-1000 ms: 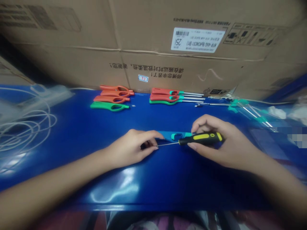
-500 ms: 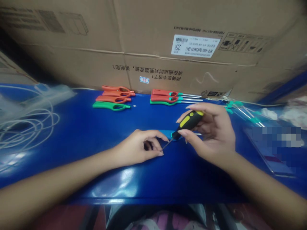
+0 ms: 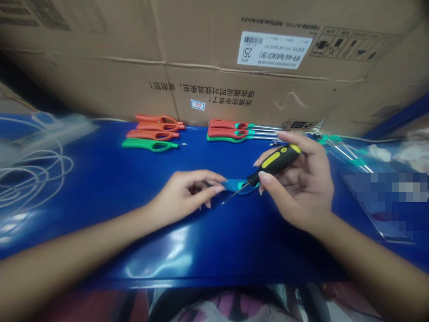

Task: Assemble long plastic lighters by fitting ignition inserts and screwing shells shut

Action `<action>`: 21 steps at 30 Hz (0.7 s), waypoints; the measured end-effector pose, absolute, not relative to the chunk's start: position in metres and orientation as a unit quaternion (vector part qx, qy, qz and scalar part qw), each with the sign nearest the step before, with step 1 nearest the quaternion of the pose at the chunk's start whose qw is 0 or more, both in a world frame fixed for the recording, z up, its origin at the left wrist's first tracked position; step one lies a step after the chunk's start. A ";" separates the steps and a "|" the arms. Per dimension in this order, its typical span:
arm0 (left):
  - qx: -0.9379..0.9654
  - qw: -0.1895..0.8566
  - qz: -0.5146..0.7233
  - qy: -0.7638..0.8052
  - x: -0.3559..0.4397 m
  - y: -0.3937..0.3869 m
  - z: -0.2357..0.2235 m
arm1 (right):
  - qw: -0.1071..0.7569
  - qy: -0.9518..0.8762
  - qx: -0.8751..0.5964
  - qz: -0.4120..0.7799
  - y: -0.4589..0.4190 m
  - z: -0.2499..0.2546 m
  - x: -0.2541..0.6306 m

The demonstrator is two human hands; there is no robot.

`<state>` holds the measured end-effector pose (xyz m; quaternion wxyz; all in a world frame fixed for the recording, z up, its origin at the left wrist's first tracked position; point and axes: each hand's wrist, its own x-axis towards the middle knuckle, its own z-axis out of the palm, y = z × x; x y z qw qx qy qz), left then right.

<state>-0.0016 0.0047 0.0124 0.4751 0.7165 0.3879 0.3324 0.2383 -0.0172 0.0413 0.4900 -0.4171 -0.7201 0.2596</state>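
My right hand (image 3: pixel 298 183) is closed around a black and yellow screwdriver (image 3: pixel 275 163), held tilted with its thin shaft pointing down and left toward the table. A blue plastic handle piece (image 3: pixel 234 184) lies on the blue table (image 3: pixel 140 201) between my hands. My left hand (image 3: pixel 187 194) rests on the table at that piece's left end, its thumb and forefinger stretched toward it and lightly pinched. Whether they hold anything is too small to tell.
A row of orange and green handles (image 3: pixel 152 133) lies at the back left, and assembled red and green tools with metal shafts (image 3: pixel 234 132) at the back middle. Loose teal-tipped rods (image 3: pixel 342 147) lie at the right, coiled white tubing (image 3: pixel 30 174) at the left. Large cardboard boxes (image 3: pixel 214 58) wall the back.
My right hand lifted the screwdriver from lying flat to a steep tilt and pulled its tip away from my left fingers. My left fingers stretched out toward the blue piece.
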 end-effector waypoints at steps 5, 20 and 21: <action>0.797 0.274 0.329 0.427 -0.017 0.024 0.015 | 0.502 -0.718 -0.426 0.226 -0.013 0.043 0.238; 0.871 0.271 0.253 0.323 -0.001 0.012 0.000 | 0.548 -0.711 -0.376 0.231 -0.010 0.047 0.236; 0.869 0.277 0.260 0.316 0.003 0.008 -0.002 | 0.548 -0.723 -0.353 0.230 -0.010 0.045 0.236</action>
